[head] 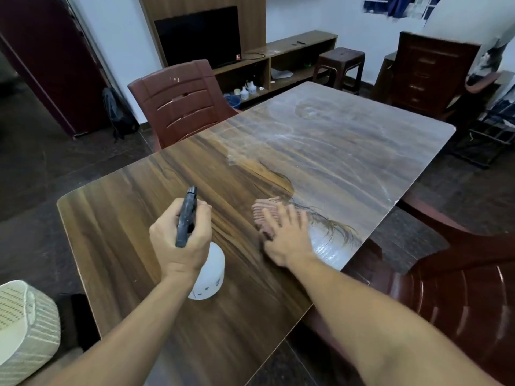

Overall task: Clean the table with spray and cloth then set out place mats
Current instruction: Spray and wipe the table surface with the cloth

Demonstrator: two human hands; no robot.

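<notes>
White spray bottle [207,277] gripped at its black trigger head by left hand [181,238], standing on wood-grain table [117,232]. Just right, pinkish cloth [264,215] pressed flat under open right hand [284,235], near table's right edge. Beyond, streaky wet film; maroon chairs [181,101] around.

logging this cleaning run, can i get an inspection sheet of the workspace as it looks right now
surface: wooden table, dry and dark on the near left, wet streaks across the far and right part
job's things: white spray bottle with black trigger; reddish cloth flat on the table; rolled woven mats at lower left, off the table
clutter: nothing seen on the table
hands: left hand grips the spray bottle's neck; right hand pressed flat on the cloth
cables: one dark cable on the TV shelf
surroundings: brown plastic chairs, TV, stool, wooden drawers
</notes>
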